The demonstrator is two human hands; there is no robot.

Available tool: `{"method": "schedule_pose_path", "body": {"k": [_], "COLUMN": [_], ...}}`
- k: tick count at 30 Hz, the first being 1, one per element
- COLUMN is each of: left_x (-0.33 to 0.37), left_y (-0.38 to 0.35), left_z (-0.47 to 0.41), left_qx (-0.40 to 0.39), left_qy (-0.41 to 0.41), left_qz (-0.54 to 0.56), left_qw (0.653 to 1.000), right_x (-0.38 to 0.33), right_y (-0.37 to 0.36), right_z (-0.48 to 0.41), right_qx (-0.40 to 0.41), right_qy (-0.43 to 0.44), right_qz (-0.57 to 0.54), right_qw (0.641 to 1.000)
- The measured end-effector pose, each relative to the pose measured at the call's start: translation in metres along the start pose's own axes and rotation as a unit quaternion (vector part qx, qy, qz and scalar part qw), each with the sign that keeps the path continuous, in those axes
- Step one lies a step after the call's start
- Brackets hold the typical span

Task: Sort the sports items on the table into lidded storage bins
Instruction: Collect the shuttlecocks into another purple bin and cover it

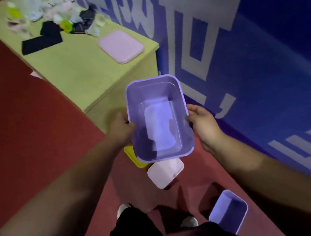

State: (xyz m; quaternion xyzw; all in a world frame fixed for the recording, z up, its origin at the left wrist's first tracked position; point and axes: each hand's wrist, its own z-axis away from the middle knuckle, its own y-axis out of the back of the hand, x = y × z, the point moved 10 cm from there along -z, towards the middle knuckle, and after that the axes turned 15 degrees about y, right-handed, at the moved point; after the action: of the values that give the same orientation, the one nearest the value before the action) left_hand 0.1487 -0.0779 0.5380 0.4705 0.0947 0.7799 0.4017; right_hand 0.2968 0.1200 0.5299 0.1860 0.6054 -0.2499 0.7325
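We see first the blue wall (274, 55) with its white pattern, which fills the right side of the frame, and the red floor (17, 131) on the left and at the bottom. The yellow-green table (84, 72) stands in the upper left.

In the centre a person holds an empty purple bin (138, 108) in the air, in front of the near corner of the table. The left hand (120, 129) grips its left rim and the right hand (203, 124) grips its right rim, so the hands are apart, one clamped on each side.

Under this bin, on the floor, a yellow bin (133, 157) shows partly, and a pale pink piece (165, 173) lies just beside it; we cannot tell if it is a bin or a lid. A second purple bin (229, 211) stands on the floor at the lower right.

A pink lid (121, 46) lies on the near right part of the table. The sports items (53, 17) are in a blurred heap at the far end, with a black cloth (41, 41) beside them.

We judge the task is at its beginning: the bin is empty, nothing looks sorted, and all the items and lids remain to be done.
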Motion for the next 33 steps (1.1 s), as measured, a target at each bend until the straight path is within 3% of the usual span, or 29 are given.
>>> {"method": "schedule_pose_path", "body": {"k": [7,13,21,27,33], "left_x": [-0.005,-0.040,-0.050,-0.044,-0.042], "left_y": [0.110,0.206,0.306,0.328,0.326], "left_z": [-0.007,-0.070,-0.173,-0.235,-0.294], "left_qx": [0.083,0.122,0.060,0.005,-0.040], "left_qy": [0.006,0.053,0.062,0.043,0.089], "left_qz": [0.036,0.035,0.116,0.136,0.186], "left_qw": [0.996,0.990,0.989,0.990,0.978], "right_x": [-0.035,-0.044,-0.073,-0.083,-0.081], "right_y": [-0.102,-0.210,-0.329,-0.378,-0.404], "right_z": [-0.035,-0.079,-0.159,-0.206,-0.263], "right_qx": [-0.037,-0.053,-0.030,-0.038,-0.071], "right_qy": [0.022,0.040,0.089,0.098,0.114], "right_qz": [0.013,0.049,0.165,0.245,0.286], "right_qw": [0.999,0.997,0.982,0.964,0.949]}}
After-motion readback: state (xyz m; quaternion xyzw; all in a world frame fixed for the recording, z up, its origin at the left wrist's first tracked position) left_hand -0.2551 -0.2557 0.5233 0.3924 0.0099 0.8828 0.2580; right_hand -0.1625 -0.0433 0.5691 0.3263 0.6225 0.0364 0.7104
